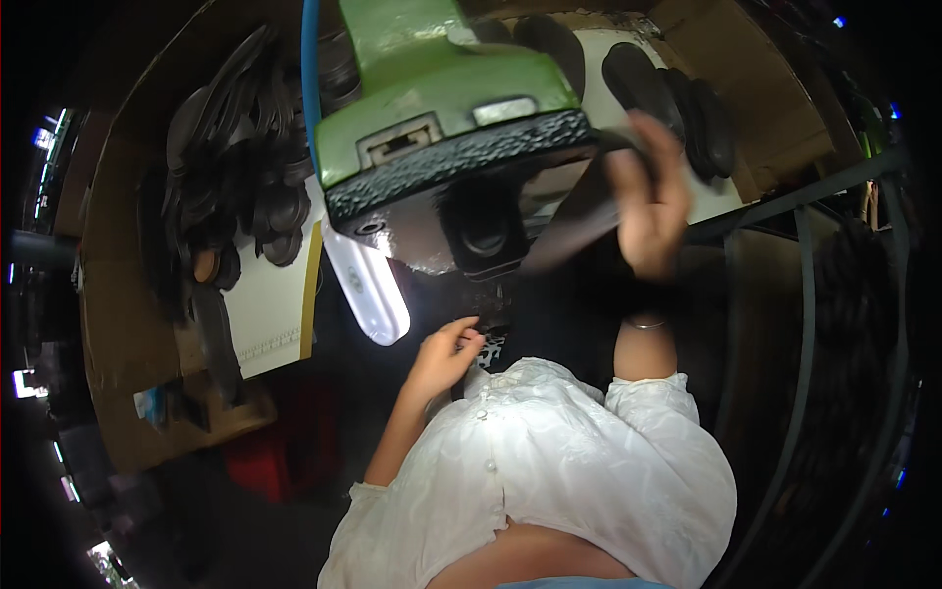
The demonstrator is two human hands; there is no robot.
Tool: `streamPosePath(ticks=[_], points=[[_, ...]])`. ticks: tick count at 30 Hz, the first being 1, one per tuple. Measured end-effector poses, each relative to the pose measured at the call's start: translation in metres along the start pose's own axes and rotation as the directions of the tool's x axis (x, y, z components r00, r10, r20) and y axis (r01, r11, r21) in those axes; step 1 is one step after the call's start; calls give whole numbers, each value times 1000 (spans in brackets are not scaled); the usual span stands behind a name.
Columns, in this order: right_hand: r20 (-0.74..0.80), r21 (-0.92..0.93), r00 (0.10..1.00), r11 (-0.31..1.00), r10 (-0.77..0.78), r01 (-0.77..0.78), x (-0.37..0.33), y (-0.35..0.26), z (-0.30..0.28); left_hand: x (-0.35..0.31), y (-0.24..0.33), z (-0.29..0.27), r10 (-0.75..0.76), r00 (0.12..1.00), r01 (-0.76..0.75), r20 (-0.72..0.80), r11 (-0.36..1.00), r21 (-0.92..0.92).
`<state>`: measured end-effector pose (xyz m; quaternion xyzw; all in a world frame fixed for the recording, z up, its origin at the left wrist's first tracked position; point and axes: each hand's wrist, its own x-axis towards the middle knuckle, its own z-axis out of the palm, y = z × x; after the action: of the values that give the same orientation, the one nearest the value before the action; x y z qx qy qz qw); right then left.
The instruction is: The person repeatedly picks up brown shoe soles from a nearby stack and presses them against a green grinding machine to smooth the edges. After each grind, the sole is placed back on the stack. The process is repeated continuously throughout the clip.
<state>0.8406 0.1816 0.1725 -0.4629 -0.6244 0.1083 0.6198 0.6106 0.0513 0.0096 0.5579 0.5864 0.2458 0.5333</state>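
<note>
A green machine head (442, 83) with a dark textured lower rim hangs over the work spot, a black fitting (483, 231) on its underside. To the right of it, my right hand (653, 206) is raised and blurred, its fingers bent around the edge of a dark shoe sole (574, 221). The sole is smeared by motion, and part of it lies under the machine head. My left hand (446, 358) is low in front of my white shirt, with fingers loosely bent and a little apart. I see nothing held in it. A lit white lamp (368, 290) shines just left of the machine.
Many dark soles (240, 147) are piled on a white board (270, 319) in a cardboard box at left. More soles (677, 108) lie at far right. A blue hose (311, 79) runs beside the machine. Metal rack bars (805, 294) stand right; a red stool (280, 452) sits lower left.
</note>
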Motion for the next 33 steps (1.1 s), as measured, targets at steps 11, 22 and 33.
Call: streamPosePath(ticks=[11,22,33], points=[[390,420,769,646,506,-637,24,88,92,-9,14,-88,253,755,-125,-605,961,245],[533,-110,427,560,730,-821,-129,143,55,-143,-122,-286,53,171,496,-984,858,133],[866,-155,157,553,475,-818,-133,79,47,-107,98,-148,437,765,-105,-473,809,578]])
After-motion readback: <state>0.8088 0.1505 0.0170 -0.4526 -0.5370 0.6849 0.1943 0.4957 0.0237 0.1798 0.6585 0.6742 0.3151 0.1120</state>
